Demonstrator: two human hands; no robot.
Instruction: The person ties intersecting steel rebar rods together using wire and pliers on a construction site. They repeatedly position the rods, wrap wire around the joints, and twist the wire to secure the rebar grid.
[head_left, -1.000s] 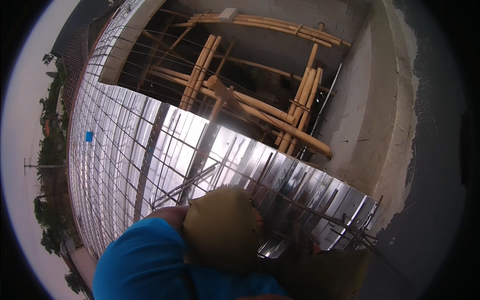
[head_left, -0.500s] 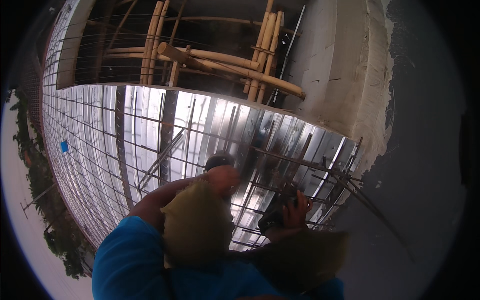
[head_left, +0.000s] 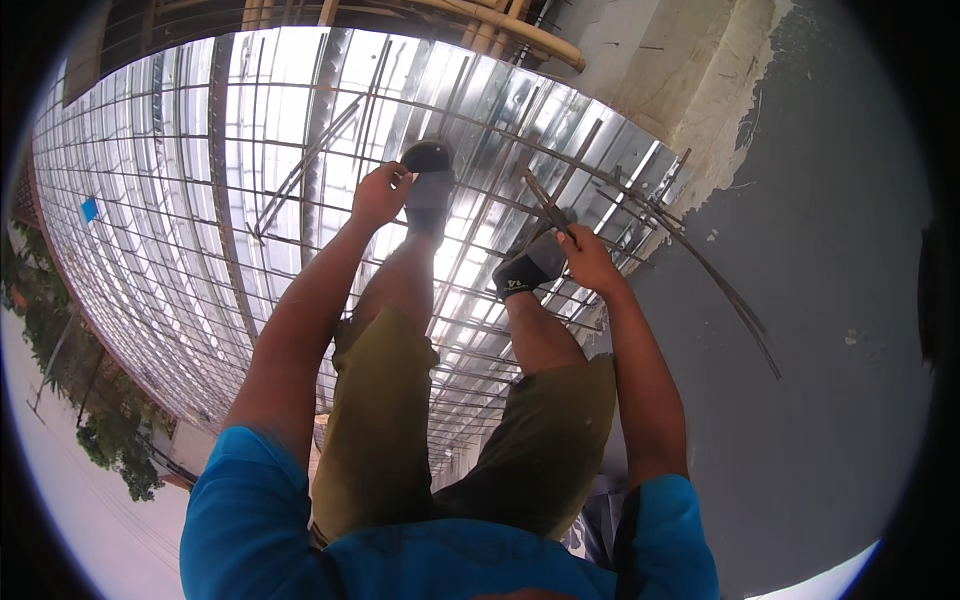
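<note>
Metal decking under rod grid is bordered by grey wall. Dark tool gripped by right hand; left hand pinched narrow, contents unclear.

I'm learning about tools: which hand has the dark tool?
The right hand, with the dark tool jutting from it. The left hand is by the left shoe.

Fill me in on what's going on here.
A person stands on steel mesh laid over shiny metal sheets. The right hand grips a slim tool, perhaps pincers, near the right shoe. The left hand is low beside the left shoe, fingers drawn together; whether they hold anything is too small to tell. Loose bars stick out to the right.
</note>
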